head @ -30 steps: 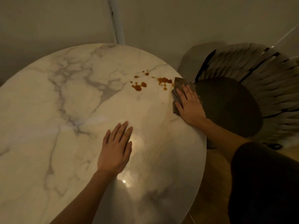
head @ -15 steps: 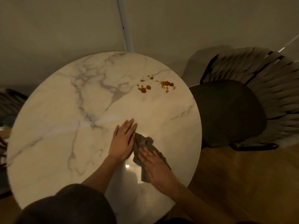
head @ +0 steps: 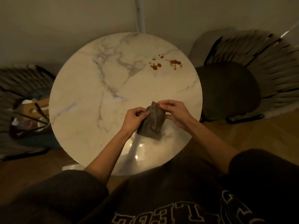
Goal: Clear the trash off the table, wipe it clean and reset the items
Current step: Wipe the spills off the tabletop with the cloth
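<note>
A round white marble table (head: pixel 90 97) fills the middle of the view. A grey-brown cloth (head: pixel 152 122) hangs above its near right part, held up by both hands. My left hand (head: pixel 135 118) pinches the cloth's left edge. My right hand (head: pixel 175 113) pinches its top right corner. Brown-orange stains (head: pixel 166 64) dot the far right part of the tabletop, well beyond the cloth.
A dark chair with a woven back (head: pixel 229 91) stands at the table's right. At the left, another chair holds a bin or bag (head: pixel 30 117) with bottles and mixed items. A wall with a white pipe (head: pixel 140 15) is behind the table. Wood floor lies below.
The cloth was pressed flat on the table under my right hand; now both hands have lifted it off the surface and hold it up. The view has pulled back from the table.
</note>
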`<state>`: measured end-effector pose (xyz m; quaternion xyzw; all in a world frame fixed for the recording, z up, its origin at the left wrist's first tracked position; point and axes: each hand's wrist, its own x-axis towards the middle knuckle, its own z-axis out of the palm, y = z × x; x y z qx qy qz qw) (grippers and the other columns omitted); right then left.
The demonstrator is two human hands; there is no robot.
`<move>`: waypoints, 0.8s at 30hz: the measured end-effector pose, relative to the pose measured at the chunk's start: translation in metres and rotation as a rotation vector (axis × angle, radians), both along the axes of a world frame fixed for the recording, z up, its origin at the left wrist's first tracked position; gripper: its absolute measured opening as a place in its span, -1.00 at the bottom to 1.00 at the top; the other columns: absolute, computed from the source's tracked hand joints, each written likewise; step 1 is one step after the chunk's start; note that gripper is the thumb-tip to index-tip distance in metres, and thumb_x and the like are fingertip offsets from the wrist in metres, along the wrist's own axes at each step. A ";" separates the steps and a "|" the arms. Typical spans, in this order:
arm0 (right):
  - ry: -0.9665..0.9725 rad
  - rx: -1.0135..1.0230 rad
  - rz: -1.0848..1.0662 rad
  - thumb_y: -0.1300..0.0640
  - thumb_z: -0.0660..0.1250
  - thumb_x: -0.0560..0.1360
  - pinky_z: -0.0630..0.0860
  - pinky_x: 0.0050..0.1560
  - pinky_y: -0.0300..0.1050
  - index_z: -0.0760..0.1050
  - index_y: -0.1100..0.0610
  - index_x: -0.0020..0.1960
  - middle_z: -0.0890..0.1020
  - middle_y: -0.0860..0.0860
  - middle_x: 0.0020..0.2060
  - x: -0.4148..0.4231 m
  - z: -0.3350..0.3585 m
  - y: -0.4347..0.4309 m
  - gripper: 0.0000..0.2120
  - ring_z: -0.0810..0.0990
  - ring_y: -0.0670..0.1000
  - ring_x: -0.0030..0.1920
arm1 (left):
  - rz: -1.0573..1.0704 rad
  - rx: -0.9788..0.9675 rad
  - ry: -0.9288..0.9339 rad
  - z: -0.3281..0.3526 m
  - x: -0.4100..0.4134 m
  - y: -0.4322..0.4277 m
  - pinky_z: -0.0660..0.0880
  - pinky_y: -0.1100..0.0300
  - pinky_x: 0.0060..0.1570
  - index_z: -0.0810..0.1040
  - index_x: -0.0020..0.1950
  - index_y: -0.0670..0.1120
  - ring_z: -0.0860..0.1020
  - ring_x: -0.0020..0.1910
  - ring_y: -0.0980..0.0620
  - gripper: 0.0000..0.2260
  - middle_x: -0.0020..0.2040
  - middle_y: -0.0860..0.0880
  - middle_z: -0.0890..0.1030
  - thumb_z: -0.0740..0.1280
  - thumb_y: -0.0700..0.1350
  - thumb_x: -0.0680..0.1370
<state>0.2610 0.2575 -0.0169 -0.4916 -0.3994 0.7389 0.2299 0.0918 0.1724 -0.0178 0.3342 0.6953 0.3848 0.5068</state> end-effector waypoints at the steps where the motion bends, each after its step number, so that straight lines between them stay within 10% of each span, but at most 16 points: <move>1: 0.010 -0.025 0.064 0.33 0.39 0.48 0.62 0.02 0.01 0.57 0.21 0.16 0.64 0.12 0.00 -0.001 0.007 0.001 -0.75 0.62 0.06 0.05 | 0.003 0.013 -0.009 0.009 -0.006 0.003 0.55 0.17 -0.10 0.66 -0.02 -0.20 0.60 -0.20 0.06 -0.87 -0.18 -0.12 0.65 0.39 -0.16 0.54; 7: -0.280 0.123 0.283 0.42 0.37 0.45 0.60 -0.09 -0.09 0.52 0.15 0.27 0.64 0.13 -0.11 -0.001 0.031 0.012 -0.57 0.65 0.08 -0.08 | 0.002 0.065 -0.101 0.052 -0.049 0.021 0.54 0.21 -0.11 0.63 0.02 -0.19 0.60 -0.17 0.05 -0.84 -0.15 -0.10 0.65 0.35 -0.11 0.57; 12: -0.160 0.077 0.364 0.18 0.47 0.45 0.57 0.07 -0.05 0.51 0.09 0.27 0.66 0.04 0.05 -0.044 0.044 0.005 -0.60 0.63 0.02 0.09 | -0.027 0.051 -0.172 0.069 -0.056 0.029 0.51 0.20 -0.07 0.62 -0.04 -0.06 0.58 -0.13 0.07 -0.91 -0.13 -0.04 0.64 0.32 -0.15 0.58; 24: -0.330 0.243 0.117 0.32 0.39 0.47 0.60 -0.09 -0.03 0.61 0.21 0.08 0.67 0.25 -0.09 -0.048 0.099 0.040 -0.81 0.67 0.09 -0.20 | 0.168 0.098 -0.099 0.081 -0.083 0.030 0.49 0.15 -0.23 0.62 0.03 -0.10 0.55 -0.19 0.04 -0.87 -0.16 -0.03 0.63 0.29 -0.14 0.58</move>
